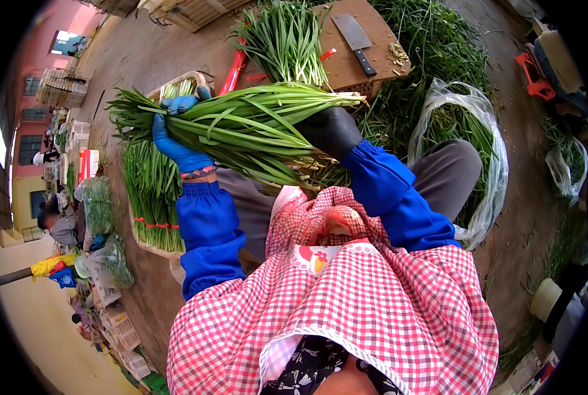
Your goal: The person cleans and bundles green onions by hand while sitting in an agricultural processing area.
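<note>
A thick bunch of garlic chives [241, 131] lies crosswise in front of me, with leafy tips to the left and pale stem ends to the right. My left hand [174, 135], in a blue glove, is closed round the leafy end. Near the stems my right hand [333, 133], in a black glove, grips the bunch from below; its fingers are partly hidden. Some stems hang lower than the rest. Beyond the bunch, more chives [290, 43] rest on a brown board [379, 33], beside a cleaver [356, 43] with a black handle.
Left of my knees stands a crate [138, 227] of chives tied with red bands. Red strips [234, 69] lie by the board. To my right are a clear plastic bag [498, 158] of greens and a heap of loose leaves [432, 43]. A red stool [534, 76] stands farther right.
</note>
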A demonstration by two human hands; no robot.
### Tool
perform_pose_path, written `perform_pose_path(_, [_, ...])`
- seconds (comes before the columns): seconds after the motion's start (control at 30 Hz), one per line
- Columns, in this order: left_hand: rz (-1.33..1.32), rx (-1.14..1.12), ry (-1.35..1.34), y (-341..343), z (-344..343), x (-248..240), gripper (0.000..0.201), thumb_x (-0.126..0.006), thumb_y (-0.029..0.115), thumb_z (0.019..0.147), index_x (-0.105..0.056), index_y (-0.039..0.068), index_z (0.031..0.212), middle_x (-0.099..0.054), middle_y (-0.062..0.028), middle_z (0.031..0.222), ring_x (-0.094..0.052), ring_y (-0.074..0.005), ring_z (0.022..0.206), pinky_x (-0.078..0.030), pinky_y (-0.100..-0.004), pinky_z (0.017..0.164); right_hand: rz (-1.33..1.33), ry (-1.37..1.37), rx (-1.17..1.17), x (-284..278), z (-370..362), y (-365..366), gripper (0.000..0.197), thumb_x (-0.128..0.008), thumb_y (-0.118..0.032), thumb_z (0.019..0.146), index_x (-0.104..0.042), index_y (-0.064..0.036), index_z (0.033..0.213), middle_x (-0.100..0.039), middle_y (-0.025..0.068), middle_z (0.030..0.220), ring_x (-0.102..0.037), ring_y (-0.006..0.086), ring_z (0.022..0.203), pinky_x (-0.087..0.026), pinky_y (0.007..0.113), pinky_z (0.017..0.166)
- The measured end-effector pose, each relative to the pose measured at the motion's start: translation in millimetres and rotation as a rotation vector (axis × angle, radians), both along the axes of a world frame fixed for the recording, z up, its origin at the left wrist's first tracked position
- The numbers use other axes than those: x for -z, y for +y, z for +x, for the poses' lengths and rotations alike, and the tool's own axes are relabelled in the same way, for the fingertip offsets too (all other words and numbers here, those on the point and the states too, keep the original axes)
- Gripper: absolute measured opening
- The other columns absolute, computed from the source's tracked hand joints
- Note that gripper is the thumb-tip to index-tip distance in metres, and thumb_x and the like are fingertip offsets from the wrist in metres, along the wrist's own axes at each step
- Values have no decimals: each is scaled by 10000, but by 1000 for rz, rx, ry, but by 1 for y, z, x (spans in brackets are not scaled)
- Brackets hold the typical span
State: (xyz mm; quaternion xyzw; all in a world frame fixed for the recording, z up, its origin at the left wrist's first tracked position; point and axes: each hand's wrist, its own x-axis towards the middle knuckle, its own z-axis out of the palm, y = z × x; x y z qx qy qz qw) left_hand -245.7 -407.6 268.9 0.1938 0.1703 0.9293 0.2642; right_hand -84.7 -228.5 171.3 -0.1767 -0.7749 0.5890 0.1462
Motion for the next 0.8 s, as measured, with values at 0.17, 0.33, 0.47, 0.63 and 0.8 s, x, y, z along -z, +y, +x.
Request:
perform_pose_path(0.17, [-38,71,91,2,3,-12,125,-553,167,747,-491,82,813,-481,-2,743,-473,-155,769,-211,-475,1017,-829,193,81,-18,4,-8,139,-623,-121,773,-636,6,830,-614,49,655,-532,77,527,-417,214,492])
perform_pose_path(0.33, [-22,53,155,-5,-9,-9,182,-544,176,744,-530,64,886,-498,-26,766,-460,-196,794,-246,-500,982,-1062,143,-178,2,16,7,141,-574,-128,815,-609,-3,868,-612,74,672,-556,130,512,-471,254,492])
perform_pose_path(0.47, [2,37,118,-24,-29,-8,143,-538,161,749,-523,64,852,-495,-20,758,-466,-178,768,-259,-470,984,-1090,83,-451,-7,35,15,178,-577,-166,820,-574,-3,891,-622,94,731,-608,162,634,-504,267,566])
perform_pose_path(0.63, [58,58,90,-37,-39,-6,68,-530,125,741,-481,87,767,-467,10,695,-473,-138,723,-232,-453,1021,-952,12,-494,12,51,31,206,-562,-211,828,-556,-9,871,-630,130,751,-624,200,649,-515,314,615])
perform_pose_path(0.8, [123,50,81,-53,-50,0,48,-521,119,739,-479,98,742,-466,16,678,-478,-133,701,-261,-433,1004,-702,-217,-557,23,73,60,238,-585,-242,810,-559,-17,883,-636,130,743,-634,213,669,-511,316,615])
